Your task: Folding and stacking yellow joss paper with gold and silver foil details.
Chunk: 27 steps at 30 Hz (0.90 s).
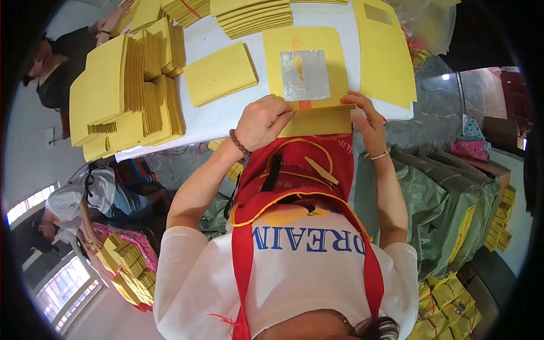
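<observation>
Both hands are at the near edge of a yellow paper sheet (338, 62) with a silver foil square (306, 76) on its middle and an orange streak above and below the foil. Its near edge is bent into a flap (323, 120) that hangs over the table edge. Curled at the flap's left end, my left hand (265, 120) grips it between thumb and bent fingers. My right hand (367, 119) pinches the right end of the same fold. A folded yellow packet (221, 73) lies to the left, and a larger yellow sheet (385, 56) lies to the right.
Tall stacks of folded yellow paper (124, 85) stand on the left of the white-covered table (198, 34). Another stack (252, 17) sits at the back. Green-wrapped bundles (430, 192) are on the right. Two other people are at the left, one bending over yellow bundles (130, 260).
</observation>
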Motion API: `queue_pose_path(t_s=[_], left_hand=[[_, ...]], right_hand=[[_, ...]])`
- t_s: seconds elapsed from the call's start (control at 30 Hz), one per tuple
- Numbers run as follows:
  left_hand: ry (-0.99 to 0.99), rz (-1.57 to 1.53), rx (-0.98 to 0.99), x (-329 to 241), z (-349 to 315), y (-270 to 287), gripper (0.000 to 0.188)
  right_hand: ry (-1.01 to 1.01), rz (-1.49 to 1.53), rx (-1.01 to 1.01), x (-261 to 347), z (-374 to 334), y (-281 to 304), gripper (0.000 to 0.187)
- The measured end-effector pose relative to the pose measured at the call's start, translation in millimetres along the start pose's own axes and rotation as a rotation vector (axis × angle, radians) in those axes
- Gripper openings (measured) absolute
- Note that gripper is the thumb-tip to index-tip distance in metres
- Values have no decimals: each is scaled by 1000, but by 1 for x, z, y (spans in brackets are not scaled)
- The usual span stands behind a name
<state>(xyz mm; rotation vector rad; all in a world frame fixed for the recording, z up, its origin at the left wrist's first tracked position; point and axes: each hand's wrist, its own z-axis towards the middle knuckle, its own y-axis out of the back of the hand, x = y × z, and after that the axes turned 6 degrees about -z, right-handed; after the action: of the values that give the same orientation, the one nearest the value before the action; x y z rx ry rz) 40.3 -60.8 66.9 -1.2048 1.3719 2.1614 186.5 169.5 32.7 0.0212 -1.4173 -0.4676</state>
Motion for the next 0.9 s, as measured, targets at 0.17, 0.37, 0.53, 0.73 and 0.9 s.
queue_pose_path(t_s=[0.17, 0.37, 0.53, 0.73, 0.9], left_hand=[[83, -33, 18, 0, 2, 0, 14], [227, -148, 85, 3, 6, 2, 18], [318, -245, 114, 8, 7, 3, 20], [327, -284, 128, 11, 8, 4, 20], [314, -282, 174, 10, 12, 7, 20]], right_hand=[[-86, 5, -32, 1, 0, -6, 32], [-112, 26, -83, -7, -3, -10, 35], [-80, 16, -83, -13, -1, -10, 37], [-92, 120, -59, -9, -1, -10, 43], [-75, 36, -69, -6, -1, -11, 43]])
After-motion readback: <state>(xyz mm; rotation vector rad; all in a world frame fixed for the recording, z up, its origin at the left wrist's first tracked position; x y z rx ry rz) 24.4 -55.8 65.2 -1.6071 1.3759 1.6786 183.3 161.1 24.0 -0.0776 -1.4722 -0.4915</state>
